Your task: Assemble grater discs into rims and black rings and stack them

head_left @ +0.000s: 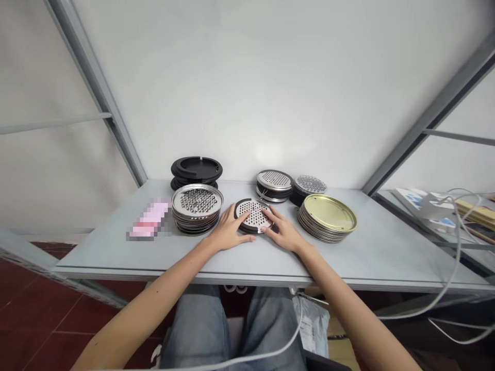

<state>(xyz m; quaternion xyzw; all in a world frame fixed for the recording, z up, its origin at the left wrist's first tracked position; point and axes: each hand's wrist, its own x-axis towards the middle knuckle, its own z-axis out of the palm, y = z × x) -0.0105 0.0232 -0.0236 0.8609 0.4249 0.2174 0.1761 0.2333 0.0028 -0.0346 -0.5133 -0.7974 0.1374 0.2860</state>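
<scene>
The left hand [231, 229] and right hand [286, 233] rest spread fingers on the grater [254, 214], while the rear pile [275, 180] seems finished and loose plates [197, 203] and black trays [179, 171] apparently remain.

The grey surface [386, 252] spans mid-frame, bearing a blurred pink item [149, 220], black rings [196, 181] and metal graters [197, 206] stacked left, a black-rimmed grater [254, 214] centrally, gold discs [328, 216] stacked right.

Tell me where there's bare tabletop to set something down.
Free: the tabletop right of the gold disc stack, and the front strip between the forearms. Crowded: between the grater stack and grater plate, the left hand filling the gap.
</scene>
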